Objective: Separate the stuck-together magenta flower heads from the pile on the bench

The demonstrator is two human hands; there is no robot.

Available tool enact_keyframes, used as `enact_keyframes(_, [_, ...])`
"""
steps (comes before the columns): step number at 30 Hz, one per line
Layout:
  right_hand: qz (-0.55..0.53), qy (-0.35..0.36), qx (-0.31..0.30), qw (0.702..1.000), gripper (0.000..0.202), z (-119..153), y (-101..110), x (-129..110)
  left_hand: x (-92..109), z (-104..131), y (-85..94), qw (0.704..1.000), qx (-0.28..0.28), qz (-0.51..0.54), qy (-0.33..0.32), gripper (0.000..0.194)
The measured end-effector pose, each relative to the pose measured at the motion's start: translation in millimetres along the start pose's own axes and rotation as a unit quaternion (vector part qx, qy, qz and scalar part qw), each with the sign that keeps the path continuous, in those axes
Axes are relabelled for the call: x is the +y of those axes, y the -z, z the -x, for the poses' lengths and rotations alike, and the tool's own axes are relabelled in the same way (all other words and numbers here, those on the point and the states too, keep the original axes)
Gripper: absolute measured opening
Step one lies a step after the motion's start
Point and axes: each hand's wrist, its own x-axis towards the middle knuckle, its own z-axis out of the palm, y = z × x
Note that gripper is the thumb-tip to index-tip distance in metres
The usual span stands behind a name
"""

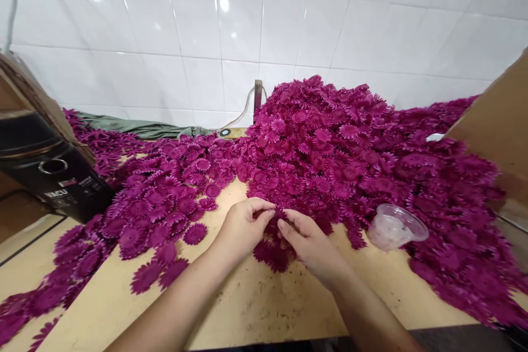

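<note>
Both hands meet over the middle of the wooden table [264,308], at the near edge of a tall heap of magenta flower pieces [330,143]. Thumb and forefinger of my left hand [249,223] are pinched on a magenta flower piece [278,220]. My right hand [303,234] pinches the same piece from the other side, its fingers partly hidden behind it. Just below the hands, more dark magenta flower pieces [272,256] lie on the table. Flatter, toothed flower pieces [152,198] spread to the left.
A clear plastic cup [396,226] with whitish contents sits tilted right of my hands. At the left stands a black container [49,165] against cardboard; a cardboard box [499,126] rises at the right. Green cloth [144,127] lies along the tiled wall [198,22].
</note>
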Motion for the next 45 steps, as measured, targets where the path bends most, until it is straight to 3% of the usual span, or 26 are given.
enact_keyframes(3, [0.092,0.006,0.055,0.994,0.024,-1,7,-1,-4,-2,1.8,0.999,0.043,-0.015,-0.016,0.011])
enact_keyframes(6, [0.117,0.024,0.107,0.987,0.026,-2,14,-4,-2,-4,3.5,0.998,0.041,0.032,0.042,0.009])
enact_keyframes(11, [0.158,0.081,0.1,0.979,0.022,-9,7,-10,-2,-6,1.6,0.987,0.031,0.131,0.087,0.019])
enact_keyframes(16, [0.203,0.091,0.051,0.974,0.008,-21,-2,-14,-13,-8,4.9,0.983,0.006,0.162,0.092,0.035])
enact_keyframes(22, [0.094,0.052,-0.142,0.984,0.016,-32,1,-21,-13,-8,7.1,0.973,-0.045,0.203,0.099,0.047])
enact_keyframes(24, [0.097,0.064,-0.142,0.983,0.016,-34,1,-23,-10,-8,6.5,0.974,-0.045,0.206,0.085,0.048])
enact_keyframes(26, [0.146,0.099,-0.078,0.981,0.016,-37,2,-25,-6,-7,6.4,0.977,-0.032,0.2,0.066,0.047])
enact_keyframes(28, [0.214,0.137,0.031,0.967,0.016,-43,9,-25,-3,-6,7.7,0.979,-0.024,0.198,0.052,0.046])
enact_keyframes(32, [0.332,0.125,0.281,0.892,0.018,-65,47,-12,-2,-2,13.9,0.979,-0.012,0.202,0.033,0.038])
enact_keyframes(35, [0.362,0.1,0.312,0.873,0.004,-74,70,1,-5,-2,15.6,0.976,-0.012,0.212,0.05,0.03])
enact_keyframes(37, [0.372,0.129,0.306,0.867,0.016,-71,69,3,-6,-4,13.5,0.973,-0.018,0.219,0.062,0.029])
enact_keyframes(39, [0.371,0.163,0.273,0.873,0.02,-61,56,-4,-7,-7,10.4,0.973,-0.019,0.222,0.069,0.029])
enact_keyframes(41, [0.344,0.171,0.202,0.901,0.018,-47,36,-16,-9,-8,8.5,0.973,-0.012,0.219,0.068,0.032])
enact_keyframes(45, [0.254,0.117,0.039,0.959,0.02,-29,6,-33,-14,-10,8.7,0.977,0.008,0.205,0.055,0.043])
